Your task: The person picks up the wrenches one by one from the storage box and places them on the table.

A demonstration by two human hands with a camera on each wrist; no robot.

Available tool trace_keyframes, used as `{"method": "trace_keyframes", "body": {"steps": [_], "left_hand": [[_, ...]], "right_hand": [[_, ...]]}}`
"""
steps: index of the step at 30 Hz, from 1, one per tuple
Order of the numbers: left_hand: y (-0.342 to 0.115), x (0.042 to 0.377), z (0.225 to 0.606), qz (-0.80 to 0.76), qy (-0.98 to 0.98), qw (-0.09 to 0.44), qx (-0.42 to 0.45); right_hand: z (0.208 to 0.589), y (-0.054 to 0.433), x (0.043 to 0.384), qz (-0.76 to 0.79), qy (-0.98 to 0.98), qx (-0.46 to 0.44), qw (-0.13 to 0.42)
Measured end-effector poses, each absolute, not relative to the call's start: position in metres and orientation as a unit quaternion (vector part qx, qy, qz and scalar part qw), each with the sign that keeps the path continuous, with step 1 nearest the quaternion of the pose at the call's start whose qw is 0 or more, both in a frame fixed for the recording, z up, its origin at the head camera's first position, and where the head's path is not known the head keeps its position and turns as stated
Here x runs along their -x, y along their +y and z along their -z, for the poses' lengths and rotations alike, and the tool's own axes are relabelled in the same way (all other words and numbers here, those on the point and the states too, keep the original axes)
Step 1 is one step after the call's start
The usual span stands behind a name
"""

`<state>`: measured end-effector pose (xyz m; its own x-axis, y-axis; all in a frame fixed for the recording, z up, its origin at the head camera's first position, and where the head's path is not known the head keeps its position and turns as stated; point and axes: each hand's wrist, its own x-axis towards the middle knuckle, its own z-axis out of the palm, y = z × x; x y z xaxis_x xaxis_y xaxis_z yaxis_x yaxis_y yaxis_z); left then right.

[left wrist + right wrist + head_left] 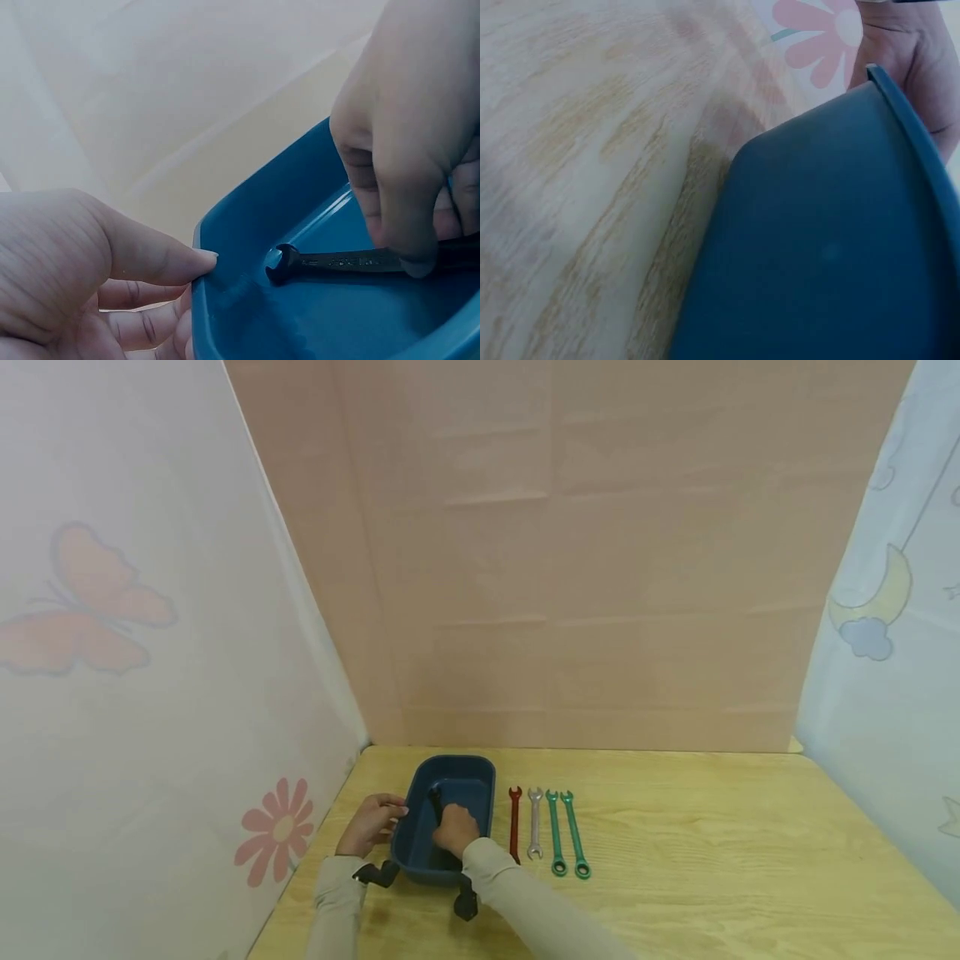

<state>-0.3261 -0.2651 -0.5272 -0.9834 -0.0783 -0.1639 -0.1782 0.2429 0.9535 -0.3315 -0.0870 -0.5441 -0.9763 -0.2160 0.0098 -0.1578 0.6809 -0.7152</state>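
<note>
Inside a blue plastic tub (pixel 418 827), my right hand (pixel 456 831) grips a black wrench (pixel 341 262) with thumb and fingers around its shaft. The wrench's open-jaw end points at the tub's far part and lies low over the floor; its other end is hidden by the hand. My left hand (pixel 371 827) holds the tub's left rim, thumb on the edge and fingers along the outer wall. In the right wrist view, the tub's outer side (pixel 825 247) fills much of the picture and the right hand is out of sight.
Right of the tub lie a red wrench (pixel 514 827), a silver wrench (pixel 535 827) and two green wrenches (pixel 556 835), side by side on the wooden table (pixel 712 843). A white curtain (pixel 187 735) with a flower print stands close on the left.
</note>
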Motion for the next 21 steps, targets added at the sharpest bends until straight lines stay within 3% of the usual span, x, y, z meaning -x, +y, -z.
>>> {"method": "trace_keyframes", "body": {"steps": [10,21], "left_hand": [[-0.266,0.326,0.528,-0.609,0.788,0.041,0.075],[-0.265,0.324,0.525,-0.607,0.79,0.036,0.079]], "right_hand": [[0.543,-0.08,0.334,0.435,0.892,0.1,0.074],[0.546,-0.073,0.334,0.472,0.871,0.121,0.06]]}}
